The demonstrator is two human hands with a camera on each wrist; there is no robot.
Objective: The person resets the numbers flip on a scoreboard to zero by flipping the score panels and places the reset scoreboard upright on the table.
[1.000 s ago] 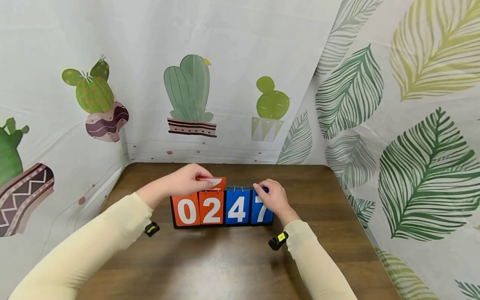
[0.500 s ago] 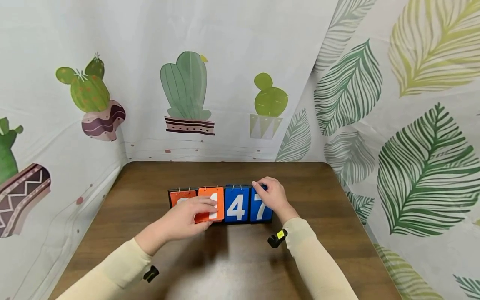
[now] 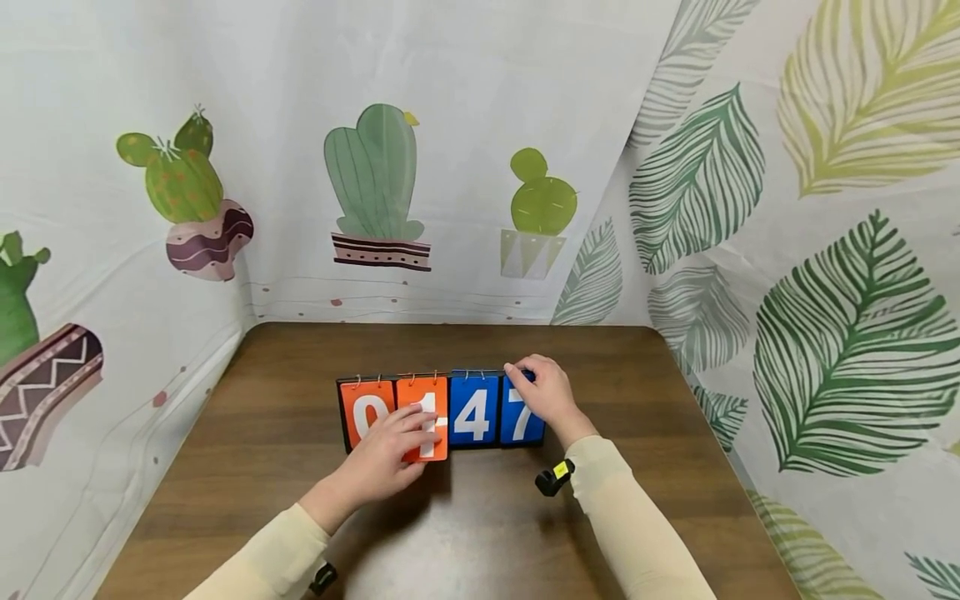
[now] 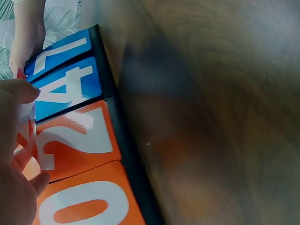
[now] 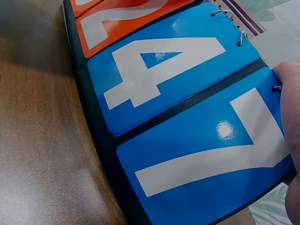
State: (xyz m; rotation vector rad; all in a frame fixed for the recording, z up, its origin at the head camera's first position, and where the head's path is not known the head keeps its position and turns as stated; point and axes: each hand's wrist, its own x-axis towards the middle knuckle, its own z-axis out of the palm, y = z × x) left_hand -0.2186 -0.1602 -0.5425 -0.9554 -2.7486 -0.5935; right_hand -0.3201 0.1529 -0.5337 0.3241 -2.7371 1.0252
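Observation:
A black tabletop flip scoreboard stands on the table, its orange and blue number cards hung on metal rings. My left hand is at the second orange card, fingers across its front and thumb near the lower edge, which sticks out below its neighbours. In the head view this card reads 1; in both wrist views a 2 card shows in that slot. In the left wrist view the fingers pinch lifted cards at the top. My right hand grips the scoreboard's top right corner, thumb in front, beside the blue 7 card.
The brown wooden table reaches back to a white curtain printed with potted cacti. A leaf-patterned curtain hangs along the right side. The first orange card reads 0, the blue card beside the 7 reads 4.
The left hand has come down from the scoreboard's top edge to the card's lower front. The second orange card, 2 before, now reads 1 in the head view. The right hand keeps its place.

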